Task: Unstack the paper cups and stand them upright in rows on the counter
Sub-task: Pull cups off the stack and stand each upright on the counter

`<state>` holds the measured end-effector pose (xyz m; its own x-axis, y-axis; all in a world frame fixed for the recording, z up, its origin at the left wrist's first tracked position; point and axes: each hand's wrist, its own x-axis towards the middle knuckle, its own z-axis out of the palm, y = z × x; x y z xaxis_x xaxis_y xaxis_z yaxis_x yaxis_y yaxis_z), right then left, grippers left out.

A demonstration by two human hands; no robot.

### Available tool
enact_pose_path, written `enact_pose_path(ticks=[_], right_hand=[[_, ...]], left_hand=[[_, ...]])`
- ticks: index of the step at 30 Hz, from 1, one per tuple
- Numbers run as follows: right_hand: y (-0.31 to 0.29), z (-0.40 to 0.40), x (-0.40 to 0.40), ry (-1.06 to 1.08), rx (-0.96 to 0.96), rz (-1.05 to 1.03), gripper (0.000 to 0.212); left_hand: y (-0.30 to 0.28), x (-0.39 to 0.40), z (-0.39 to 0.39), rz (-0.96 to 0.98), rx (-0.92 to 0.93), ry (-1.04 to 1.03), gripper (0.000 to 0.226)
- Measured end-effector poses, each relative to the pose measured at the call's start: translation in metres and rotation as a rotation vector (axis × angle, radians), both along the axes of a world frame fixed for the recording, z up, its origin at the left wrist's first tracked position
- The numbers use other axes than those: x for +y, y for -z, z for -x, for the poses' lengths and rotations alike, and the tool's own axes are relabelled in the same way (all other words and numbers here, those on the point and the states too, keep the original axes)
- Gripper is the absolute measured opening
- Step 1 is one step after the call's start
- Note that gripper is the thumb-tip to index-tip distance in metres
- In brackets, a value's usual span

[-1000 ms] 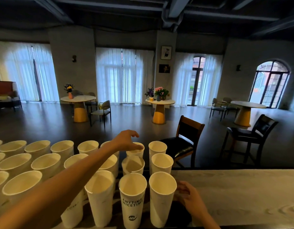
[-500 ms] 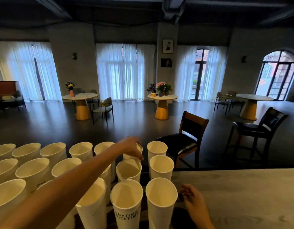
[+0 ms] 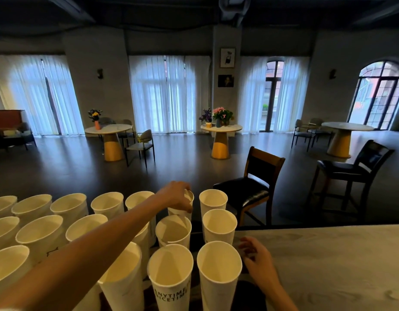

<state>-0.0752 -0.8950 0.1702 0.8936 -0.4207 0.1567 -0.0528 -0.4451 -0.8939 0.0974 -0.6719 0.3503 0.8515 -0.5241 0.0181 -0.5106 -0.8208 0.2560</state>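
Left grip (image 3: 176, 195) closes over far-row cup (image 3: 187, 204) rim.

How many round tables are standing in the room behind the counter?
3: left table with a vase, middle table with flowers, right table by the arched window. Others may be hidden outside the view.

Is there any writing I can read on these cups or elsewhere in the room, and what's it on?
"ANYTIME" over "NICETIME", the first letter half cut off: on the nearest front cup.
A dark mark on a cup at left: too hidden to read.
Two framed pictures on the pillar: no legible text.
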Motion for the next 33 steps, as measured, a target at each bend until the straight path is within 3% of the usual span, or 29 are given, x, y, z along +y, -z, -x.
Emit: enact_pose_path(ticks=[33], right_hand=[[0.023,0.002,-0.001,0.032,-0.02,-0.011,0.038]], left_hand=[[0.001,0.004,-0.008,0.003,0.033,0.083,0.073]])
